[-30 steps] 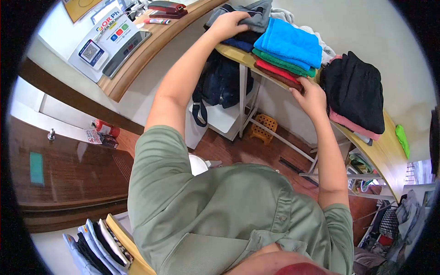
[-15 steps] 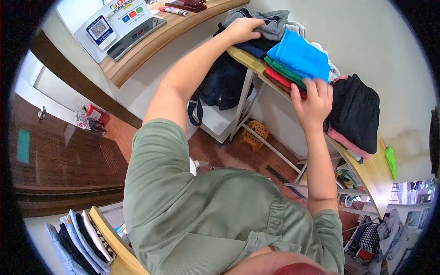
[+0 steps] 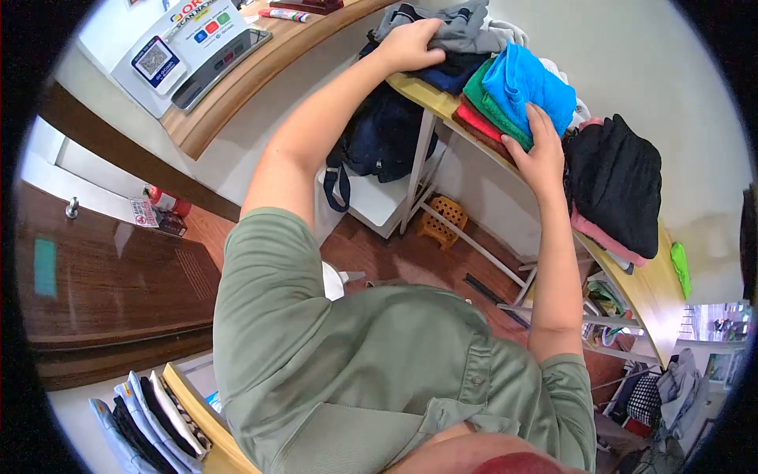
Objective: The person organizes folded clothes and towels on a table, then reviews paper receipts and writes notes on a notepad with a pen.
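On the far part of the narrow shelf (image 3: 422, 95), my left hand (image 3: 410, 47) rests on a folded grey garment (image 3: 462, 25) with dark trim. Its fingers and thumb are apart; dark clothes (image 3: 450, 71) lie beneath. My right hand (image 3: 542, 154) touches the near edge of a stack of folded cloths, thumb spread from the stretched fingers. A bright blue cloth (image 3: 529, 83) tops that stack, its fold loosened and rumpled. Under it show a green cloth (image 3: 489, 109), then a red cloth (image 3: 477, 122) and a brown edge. Folded black clothes (image 3: 616, 178) sit right of this hand.
A wooden counter (image 3: 229, 95) at upper left holds a QR sign (image 3: 156, 62) and a marker (image 3: 284, 14). Below the shelf are a dark bag (image 3: 383, 138) and a yellow stool (image 3: 442, 221). Folded jeans (image 3: 142, 426) stand on a shelf at lower left.
The blue cloth has shifted and bunched up, leaving more of the green cloth showing. My right hand has slid along the stack's edge, its fingers now straighter. My left hand stays on the grey garment.
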The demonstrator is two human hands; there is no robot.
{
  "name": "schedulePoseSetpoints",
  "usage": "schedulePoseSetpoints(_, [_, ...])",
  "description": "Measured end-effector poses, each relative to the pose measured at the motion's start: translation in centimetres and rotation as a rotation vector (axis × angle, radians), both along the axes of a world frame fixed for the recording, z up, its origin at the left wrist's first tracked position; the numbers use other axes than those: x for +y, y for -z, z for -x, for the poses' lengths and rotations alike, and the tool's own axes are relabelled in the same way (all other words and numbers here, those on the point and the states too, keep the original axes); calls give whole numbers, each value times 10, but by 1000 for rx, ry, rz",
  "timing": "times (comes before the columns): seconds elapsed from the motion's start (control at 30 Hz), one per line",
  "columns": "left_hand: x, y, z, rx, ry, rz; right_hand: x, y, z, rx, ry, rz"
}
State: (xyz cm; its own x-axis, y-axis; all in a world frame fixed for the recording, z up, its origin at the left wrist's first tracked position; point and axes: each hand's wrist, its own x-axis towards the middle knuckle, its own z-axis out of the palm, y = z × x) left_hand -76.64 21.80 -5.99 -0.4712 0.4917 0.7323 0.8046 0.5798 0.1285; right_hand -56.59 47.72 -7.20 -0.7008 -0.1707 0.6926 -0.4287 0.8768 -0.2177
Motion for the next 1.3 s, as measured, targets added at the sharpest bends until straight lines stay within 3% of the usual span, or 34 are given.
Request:
schedulePoseSetpoints(0.2, [-7, -2, -8, 58, 13, 71, 0, -2, -1, -2, -19, 7])
schedulePoseSetpoints(0.27, [-8, -12, -12, -236, -110, 81, 0, -1, -1, -1, -25, 11])
schedulePoseSetpoints(0.3, [-11, -7, -9, -75, 48, 61, 1, -2, -1, 3, -27, 15])
schedulePoseSetpoints(0.47, [-16, -3, -16, 176, 150, 96, 2, 0, -1, -1, -27, 19])
schedulePoseSetpoints(0.53, [-15, -8, -13, -176, -64, 66, 3, 1, -1, -3, -16, 13])
schedulePoseSetpoints(0.73, [-12, 2, 14, -267, -172, 47, 4, 1, 0, -10, -31, 26])
schedulePoseSetpoints(0.87, [-12, 2, -14, 106, 74, 121, 4, 1, -2, -10, -34, 29])
schedulePoseSetpoints(0.97, [-7, 1, -9, -8, -38, 173, 4, 2, -3, -22, -26, 26])
schedulePoseSetpoints(1.03, [-4, 3, 14, -156, -205, 68, 4, 2, -2, -25, -23, 22])
schedulePoseSetpoints(1.17, [-10, -28, 1, -447, -270, -93, 5, 3, -2, -21, -22, 25])
schedulePoseSetpoints(1.3, [-5, 0, 9, -129, -225, 11, 5, 4, -1, 4, -34, 22])
